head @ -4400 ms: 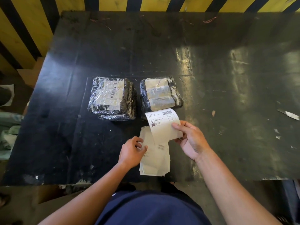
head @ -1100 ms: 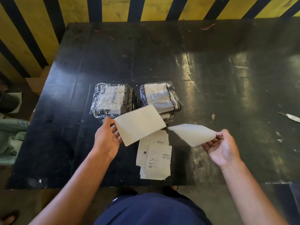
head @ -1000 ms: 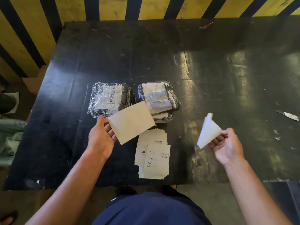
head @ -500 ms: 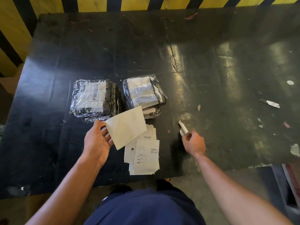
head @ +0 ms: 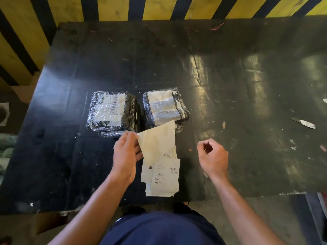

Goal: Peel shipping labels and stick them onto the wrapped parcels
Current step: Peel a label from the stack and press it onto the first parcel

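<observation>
Two stacks of black parcels in clear wrap lie side by side on the black table (head: 230,85): the left stack (head: 111,112) and the right stack (head: 164,107), each with a white label on top. My left hand (head: 126,154) pinches a peeled label (head: 157,142) by its left edge, blank side toward me, just in front of the right stack. Under it lies a pile of printed labels (head: 163,175) near the table's front edge. My right hand (head: 213,156) hovers right of the pile, fingers curled, with nothing seen in it.
Small paper scraps (head: 292,144) and a white strip (head: 303,122) lie at the table's right side. A yellow and black striped wall (head: 159,7) rises behind the table. Cardboard (head: 23,92) stands on the floor at the left.
My right hand held the peeled-off backing sheet, crumpled it and no longer holds it; it has come back toward the label pile. My left hand keeps the label near the right stack.
</observation>
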Motion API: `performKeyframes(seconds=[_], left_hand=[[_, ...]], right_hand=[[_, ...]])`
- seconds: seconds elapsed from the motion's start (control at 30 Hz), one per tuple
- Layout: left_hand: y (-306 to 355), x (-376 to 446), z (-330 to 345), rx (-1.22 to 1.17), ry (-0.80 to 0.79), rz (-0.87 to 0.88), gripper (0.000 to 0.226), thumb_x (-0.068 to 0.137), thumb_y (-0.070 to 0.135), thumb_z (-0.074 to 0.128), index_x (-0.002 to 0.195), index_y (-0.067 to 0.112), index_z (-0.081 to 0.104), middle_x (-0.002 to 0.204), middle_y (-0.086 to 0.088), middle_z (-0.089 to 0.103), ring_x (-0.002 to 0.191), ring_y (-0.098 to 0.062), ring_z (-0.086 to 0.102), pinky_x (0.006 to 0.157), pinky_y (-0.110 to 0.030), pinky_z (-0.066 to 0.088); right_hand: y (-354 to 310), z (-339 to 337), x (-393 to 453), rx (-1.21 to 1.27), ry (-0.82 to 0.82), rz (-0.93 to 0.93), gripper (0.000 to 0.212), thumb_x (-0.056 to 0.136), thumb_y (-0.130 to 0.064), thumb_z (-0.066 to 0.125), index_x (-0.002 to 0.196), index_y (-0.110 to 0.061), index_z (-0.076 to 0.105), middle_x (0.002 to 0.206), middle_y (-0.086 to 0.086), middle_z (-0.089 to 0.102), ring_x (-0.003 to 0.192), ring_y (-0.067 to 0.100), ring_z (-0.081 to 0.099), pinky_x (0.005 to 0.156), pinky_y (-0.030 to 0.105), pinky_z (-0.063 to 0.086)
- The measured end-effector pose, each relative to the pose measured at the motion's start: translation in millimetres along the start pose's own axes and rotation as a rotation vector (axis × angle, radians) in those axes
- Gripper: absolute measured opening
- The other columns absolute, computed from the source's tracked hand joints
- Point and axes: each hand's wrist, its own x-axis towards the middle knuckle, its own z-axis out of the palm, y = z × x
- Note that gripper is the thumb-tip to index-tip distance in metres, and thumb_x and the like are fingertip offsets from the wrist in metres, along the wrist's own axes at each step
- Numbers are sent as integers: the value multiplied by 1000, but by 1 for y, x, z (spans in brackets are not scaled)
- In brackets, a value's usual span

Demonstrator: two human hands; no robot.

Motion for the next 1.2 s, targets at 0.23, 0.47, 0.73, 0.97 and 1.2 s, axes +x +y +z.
performKeyframes(seconds=[0.23, 0.47, 0.73, 0.97, 1.2], left_hand=[[-15, -18, 5, 428, -158, 421, 18, 100, 11, 61, 84, 20, 59, 72, 1, 66, 64, -19, 62, 58, -43, 52], [-26, -34, -5, 693, -375, 638, 8, 99, 31, 62, 101, 24, 65, 114, 14, 76, 104, -9, 74, 81, -34, 64], [-29, -30, -16, 577, -176, 551, 38, 91, 44, 68, 126, 29, 63, 124, 8, 64, 115, -15, 65, 90, -31, 57], [7, 1, 1, 6, -274, -2, 14, 102, 16, 62, 112, 10, 70, 114, -7, 79, 97, -17, 73, 95, -41, 55], [8, 13, 9, 169, -122, 195, 8, 97, 15, 73, 104, 14, 76, 102, 4, 82, 95, -11, 78, 74, -20, 60]], right_hand=[[-101, 2, -3, 433, -323, 326, 45, 89, -44, 75, 76, -1, 74, 68, 7, 76, 58, 15, 66, 62, 33, 55], [-96, 4, -1, 330, -372, 235, 9, 82, -13, 80, 75, -8, 77, 72, 3, 78, 65, 20, 76, 74, 45, 63], [-104, -22, 3, 487, -324, -219, 13, 87, -6, 81, 78, -8, 73, 71, 1, 73, 63, 11, 63, 63, 20, 51], [-111, -40, 19, 635, -407, -284, 14, 91, -7, 78, 82, -1, 68, 74, -5, 69, 68, 10, 59, 64, 19, 48], [-94, -19, 29, 444, -215, -252, 14, 86, -14, 85, 83, -14, 71, 79, -4, 74, 72, 17, 68, 65, 28, 58]])
